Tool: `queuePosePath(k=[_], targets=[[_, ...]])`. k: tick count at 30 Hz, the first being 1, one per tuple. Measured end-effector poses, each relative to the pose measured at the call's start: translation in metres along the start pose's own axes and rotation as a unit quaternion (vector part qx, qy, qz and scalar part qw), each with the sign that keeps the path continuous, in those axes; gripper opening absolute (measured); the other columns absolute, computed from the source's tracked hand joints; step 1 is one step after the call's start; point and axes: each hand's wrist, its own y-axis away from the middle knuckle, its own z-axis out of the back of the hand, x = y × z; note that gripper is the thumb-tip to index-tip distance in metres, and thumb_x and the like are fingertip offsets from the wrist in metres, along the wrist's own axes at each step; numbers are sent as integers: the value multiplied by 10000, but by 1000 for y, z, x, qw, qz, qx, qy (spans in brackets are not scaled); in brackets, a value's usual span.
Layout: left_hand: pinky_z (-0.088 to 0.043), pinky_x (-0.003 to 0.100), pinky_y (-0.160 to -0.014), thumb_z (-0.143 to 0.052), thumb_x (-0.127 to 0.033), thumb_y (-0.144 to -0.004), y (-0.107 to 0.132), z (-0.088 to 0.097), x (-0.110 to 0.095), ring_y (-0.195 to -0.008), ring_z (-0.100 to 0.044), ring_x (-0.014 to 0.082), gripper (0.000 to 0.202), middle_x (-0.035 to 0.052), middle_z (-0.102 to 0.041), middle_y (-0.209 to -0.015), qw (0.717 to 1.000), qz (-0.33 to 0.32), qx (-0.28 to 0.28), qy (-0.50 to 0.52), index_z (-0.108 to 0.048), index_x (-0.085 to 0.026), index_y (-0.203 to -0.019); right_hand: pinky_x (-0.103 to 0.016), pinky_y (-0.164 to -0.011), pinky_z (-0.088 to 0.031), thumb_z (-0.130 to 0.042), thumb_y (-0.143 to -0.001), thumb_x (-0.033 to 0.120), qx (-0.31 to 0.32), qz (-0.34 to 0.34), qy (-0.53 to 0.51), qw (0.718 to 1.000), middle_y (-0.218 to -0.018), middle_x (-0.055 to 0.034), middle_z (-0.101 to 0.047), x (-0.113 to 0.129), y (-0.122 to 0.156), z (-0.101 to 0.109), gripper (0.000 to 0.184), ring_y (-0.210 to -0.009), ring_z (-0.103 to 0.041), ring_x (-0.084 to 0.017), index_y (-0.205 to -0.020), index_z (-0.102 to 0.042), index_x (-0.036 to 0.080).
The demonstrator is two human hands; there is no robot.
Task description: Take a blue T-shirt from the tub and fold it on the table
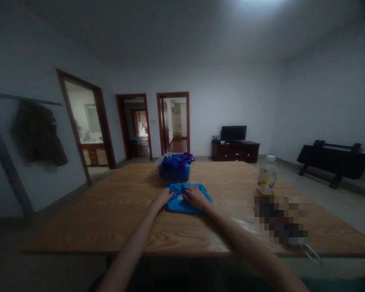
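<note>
A bright blue piece of clothing [185, 206] with a small pale print lies on the wooden table in front of me, its far edge wrinkled. My left hand [164, 196] rests on the left side of the cloth, fingers stretched over its edge. On the upper right part of the same cloth lies my right hand [197, 196], flat with its fingers apart. Just beyond it stands a clear plastic bin [174, 172] heaped with dark blue and purple fabric [179, 160].
The wooden table [109, 219] stretches to both sides. To the right stand a bottle with a floral label [267, 178] and a blurred-out dark object [281, 221] with a loop at the table's front edge. A television [233, 133] on a low cabinet [235, 151] is farther back.
</note>
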Motion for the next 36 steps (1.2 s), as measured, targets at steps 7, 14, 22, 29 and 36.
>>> queuePosePath(k=[7,14,22,29,36], targets=[[-540,330,-1027,-526,-437,-1127,-4,-4,4,-1228,-774,304,405,182,-814,-1336,1000,-4,9,7,-787,-161,-1269,-345,-985,-463,-572,-1164,365,7,113,-16,993,-1114,-103,-761,20,2,0,297,-1039,-678,-230,-1077,-770,162],[-531,328,-1025,-547,-426,-1125,-5,-6,6,-1230,-767,307,395,190,-808,-1342,1000,-7,1,7,-784,-143,-1268,-370,-999,-451,-682,-1109,354,25,81,33,996,-1161,-121,-772,17,-2,0,228,-1069,-678,-258,-1122,-808,164],[-537,330,-1011,-550,-408,-1121,-1,-3,1,-1198,-775,296,366,184,-818,-1315,1000,2,-2,6,-794,-163,-1241,-408,-1055,-441,-624,-1139,379,2,17,60,998,-1178,-135,-775,-4,-4,-5,268,-1151,-676,-286,-1145,-800,177],[-540,323,-1012,-543,-401,-1128,1,0,-2,-1204,-778,290,364,177,-821,-1310,1000,-3,2,14,-794,-168,-1252,-370,-1024,-456,-637,-1134,363,-8,72,17,997,-1131,-105,-774,0,0,-8,236,-1085,-688,-254,-1085,-766,172],[-528,323,-1025,-553,-401,-1129,2,1,-1,-1239,-770,301,370,180,-810,-1353,1000,-8,3,19,-795,-166,-1282,-370,-1008,-460,-701,-1092,347,16,84,17,996,-1181,-125,-782,5,-3,-14,222,-1095,-691,-264,-1127,-788,145]])
